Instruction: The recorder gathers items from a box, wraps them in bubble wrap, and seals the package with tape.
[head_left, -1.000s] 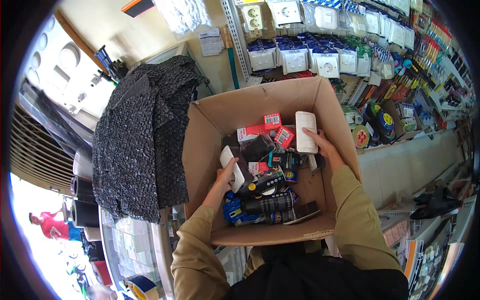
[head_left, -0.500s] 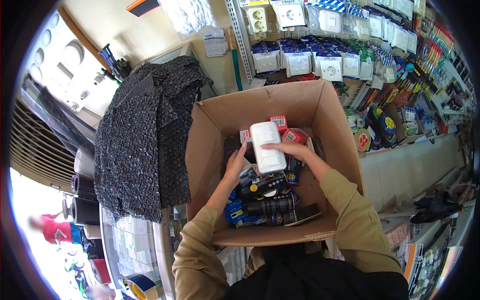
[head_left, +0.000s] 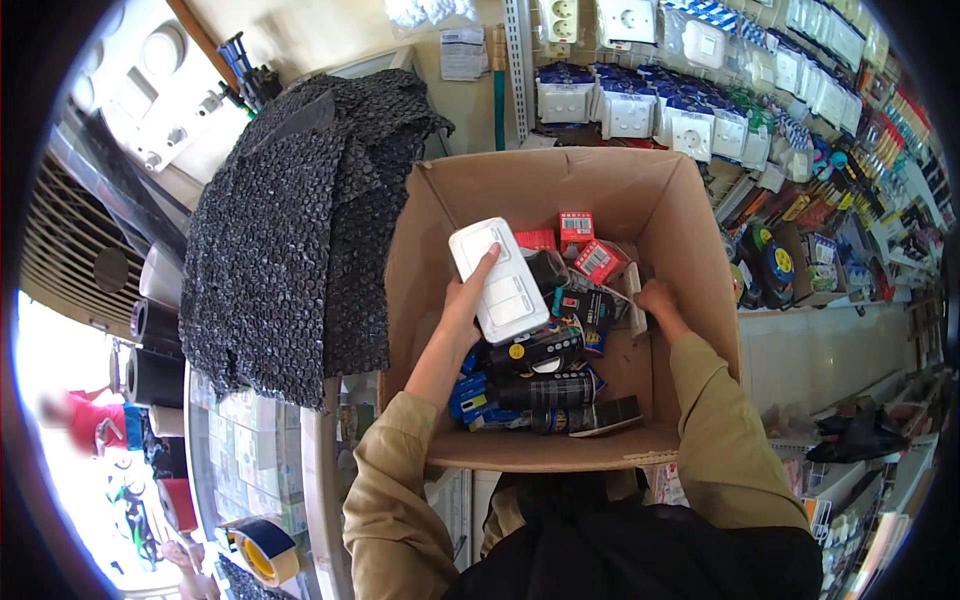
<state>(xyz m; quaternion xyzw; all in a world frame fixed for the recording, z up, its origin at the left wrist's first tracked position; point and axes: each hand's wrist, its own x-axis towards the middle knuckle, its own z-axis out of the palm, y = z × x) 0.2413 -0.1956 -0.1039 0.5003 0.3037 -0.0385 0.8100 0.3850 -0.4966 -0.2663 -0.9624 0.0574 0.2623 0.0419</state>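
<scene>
My left hand grips a white rectangular plastic block with raised square panels, thumb lying across its top. It is held tilted over the left part of an open cardboard box. Inside the box on the right, my right hand closes on the edge of a thin, pale flat package standing upright; some of its fingers are hidden. Small red-and-white boxes lie at the far side. Nearer are black cylindrical packs and blue-and-yellow packages.
Black bubble wrap is draped over a glass display case at the left. Packaged wall sockets hang on the far rack, with tools and rolls of tape along the right. A tape roll sits at the lower left.
The white block has moved left and tilted, now in my left hand alone. My right hand has let go of it and moved right to the flat package.
</scene>
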